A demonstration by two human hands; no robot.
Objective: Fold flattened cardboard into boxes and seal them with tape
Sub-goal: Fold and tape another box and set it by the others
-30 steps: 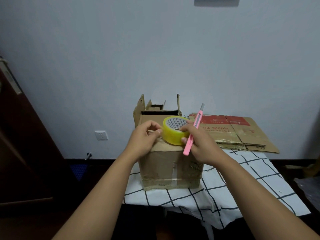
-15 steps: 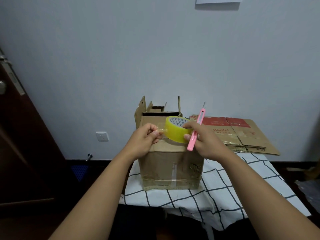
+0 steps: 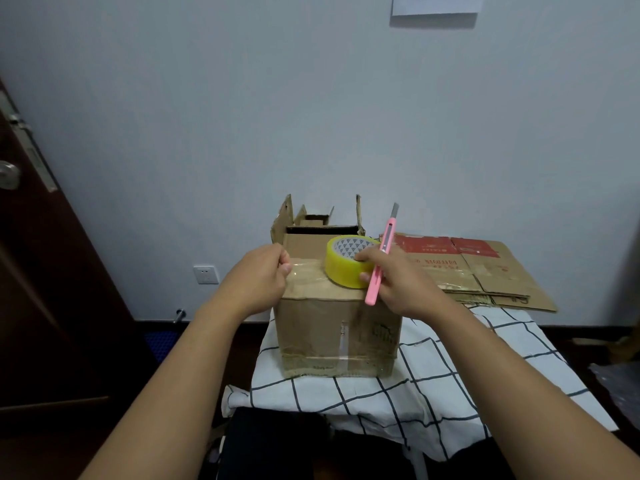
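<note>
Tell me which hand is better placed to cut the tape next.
Probably the right hand: it already holds the pink knife alongside the tape roll, while the left hand pins the tape's free end on the box.

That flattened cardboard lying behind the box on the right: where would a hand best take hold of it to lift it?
Grip the flattened cardboard by its near right corner, coming from the right. That corner juts past the checked cloth, so fingers can slip under it. The sheet lies flat elsewhere, and the box crowds its left end.
</note>
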